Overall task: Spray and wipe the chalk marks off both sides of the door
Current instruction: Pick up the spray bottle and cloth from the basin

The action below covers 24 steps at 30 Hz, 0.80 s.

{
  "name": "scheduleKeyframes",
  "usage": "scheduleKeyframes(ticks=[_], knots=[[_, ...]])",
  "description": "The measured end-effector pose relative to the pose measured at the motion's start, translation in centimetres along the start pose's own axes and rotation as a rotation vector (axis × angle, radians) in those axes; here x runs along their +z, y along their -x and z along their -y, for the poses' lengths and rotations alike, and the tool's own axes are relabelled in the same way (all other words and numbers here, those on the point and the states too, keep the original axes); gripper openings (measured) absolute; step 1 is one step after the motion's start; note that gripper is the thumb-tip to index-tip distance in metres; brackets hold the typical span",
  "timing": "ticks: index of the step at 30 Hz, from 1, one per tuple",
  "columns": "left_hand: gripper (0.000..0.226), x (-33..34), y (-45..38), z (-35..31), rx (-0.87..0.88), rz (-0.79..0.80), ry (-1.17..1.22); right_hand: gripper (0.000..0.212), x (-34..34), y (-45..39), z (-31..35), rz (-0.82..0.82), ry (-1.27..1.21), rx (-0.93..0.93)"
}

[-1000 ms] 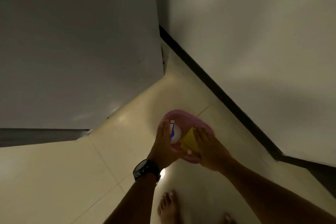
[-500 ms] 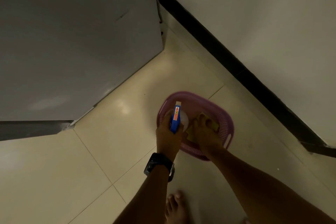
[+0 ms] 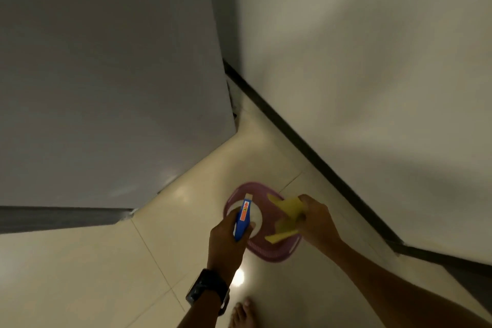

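Note:
A grey door (image 3: 106,74) fills the upper left, its bottom edge just above the tiled floor. No chalk marks show on it in this dim light. My left hand (image 3: 226,241) grips a white spray bottle with a blue trigger head (image 3: 243,218), held over a pink basket (image 3: 274,253) on the floor. My right hand (image 3: 318,221) pinches a yellow cloth (image 3: 286,210) above the basket's right side.
A pale wall (image 3: 372,61) with a dark skirting strip (image 3: 306,146) runs along the right. The floor (image 3: 80,274) is cream tile. My bare foot (image 3: 243,313) stands at the bottom edge. A dark watch sits on my left wrist.
Both hands have risen out of the basket, the left lifting the spray bottle and the right lifting the yellow cloth. The view has tilted up toward the door.

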<state>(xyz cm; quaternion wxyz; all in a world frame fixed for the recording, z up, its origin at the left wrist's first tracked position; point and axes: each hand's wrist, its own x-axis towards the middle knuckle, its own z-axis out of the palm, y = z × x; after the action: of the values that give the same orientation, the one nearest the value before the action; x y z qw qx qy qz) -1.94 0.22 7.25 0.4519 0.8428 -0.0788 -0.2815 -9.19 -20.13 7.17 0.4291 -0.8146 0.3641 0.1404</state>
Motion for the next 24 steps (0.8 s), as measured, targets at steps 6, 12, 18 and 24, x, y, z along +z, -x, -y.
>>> scheduleKeyframes(ticks=[6, 12, 18, 24], knots=[[0.036, -4.9, 4.1, -12.7, 0.125, -0.051, 0.024, 0.019, -9.7, 8.1, 7.6, -0.255, -0.331, 0.006], [0.030, -10.1, 9.8, -30.8, 0.339, -0.133, 0.145, 0.021, -22.3, 18.1, 18.0, -0.274, -0.768, 0.080], [0.048, -15.3, 17.2, -47.3, 0.490, -0.172, 0.273, 0.017, -34.9, 29.5, 27.0, -0.296, -0.939, -0.038], [0.040, -17.9, 23.8, -58.7, 0.648, -0.065, 0.221, 0.022, -44.4, 42.7, 30.6, -0.409, -1.115, -0.150]])
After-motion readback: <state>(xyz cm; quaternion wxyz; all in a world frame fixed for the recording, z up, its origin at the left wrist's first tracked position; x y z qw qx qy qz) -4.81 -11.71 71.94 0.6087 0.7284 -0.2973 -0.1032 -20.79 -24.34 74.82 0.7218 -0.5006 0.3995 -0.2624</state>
